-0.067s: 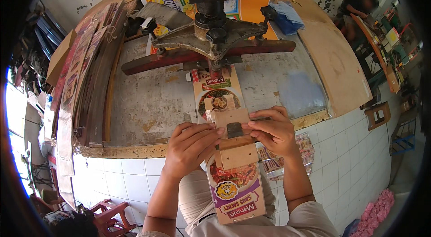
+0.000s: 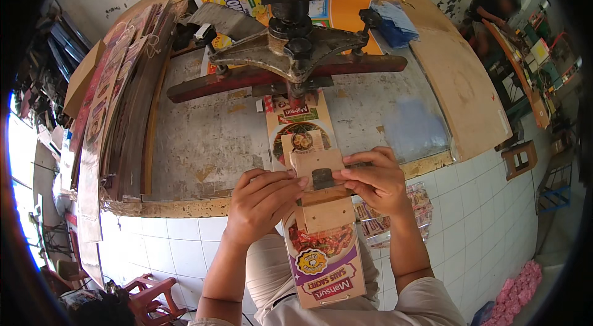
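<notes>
In front of my lap, my left hand (image 2: pixel 262 199) and my right hand (image 2: pixel 377 181) grip opposite sides of a small brown board (image 2: pixel 318 160). This board has small holes and a dark rectangular patch, which could be an opening. My right fingertips touch the patch's edge. Just below is a second brown piece (image 2: pixel 327 215), lying over a printed food-picture card (image 2: pixel 324 270) that rests on my lap, staples at its lower edge. Beyond my hands, another printed card (image 2: pixel 299 116) lies on the worktable, its far end beneath the press.
The metal press (image 2: pixel 290 57) with a red crossbar spans the worktable (image 2: pixel 210 134). Stacked long boards (image 2: pixel 130 97) line the left side. Clear plastic (image 2: pixel 417 122) lies on the right. Bundled printed packs (image 2: pixel 395 215) sit below the table edge. A red stool (image 2: pixel 154 295) stands lower left; another person (image 2: pixel 491 14) sits far right.
</notes>
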### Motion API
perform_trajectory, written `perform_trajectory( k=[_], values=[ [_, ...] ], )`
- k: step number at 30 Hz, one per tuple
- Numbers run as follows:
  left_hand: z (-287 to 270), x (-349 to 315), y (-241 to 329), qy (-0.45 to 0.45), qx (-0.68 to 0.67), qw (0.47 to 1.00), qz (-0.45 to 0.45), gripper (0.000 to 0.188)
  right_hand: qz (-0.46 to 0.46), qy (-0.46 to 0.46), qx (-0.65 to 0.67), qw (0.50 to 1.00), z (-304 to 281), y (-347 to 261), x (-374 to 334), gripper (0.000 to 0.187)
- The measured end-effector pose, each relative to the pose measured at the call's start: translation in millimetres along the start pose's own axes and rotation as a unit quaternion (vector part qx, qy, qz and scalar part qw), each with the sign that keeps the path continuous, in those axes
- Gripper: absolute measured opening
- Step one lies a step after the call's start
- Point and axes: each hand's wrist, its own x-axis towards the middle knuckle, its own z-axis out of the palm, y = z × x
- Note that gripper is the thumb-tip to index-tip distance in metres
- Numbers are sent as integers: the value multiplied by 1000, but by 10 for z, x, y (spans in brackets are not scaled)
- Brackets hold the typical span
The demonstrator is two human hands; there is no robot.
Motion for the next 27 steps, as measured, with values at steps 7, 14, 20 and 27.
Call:
perform_trajectory(
  k=[7, 14, 20, 27],
  values=[
    [-7, -23, -5, 0, -7, 1000, -4, 30, -5, -1, 5, 1000, 0, -3, 2, 34],
    [4, -51, -23, 10, -12, 1000, -4, 29, 6, 9, 30, 999, 10, -15, 7, 32],
    [0, 6, 19, 25, -4, 1000, -3, 31, 0, 9, 21, 1000, 11, -6, 5, 32],
    [-20, 0, -2, 9, 9, 1000, 14, 27, -6, 12, 10, 1000, 11, 6, -7, 32]
  ],
)
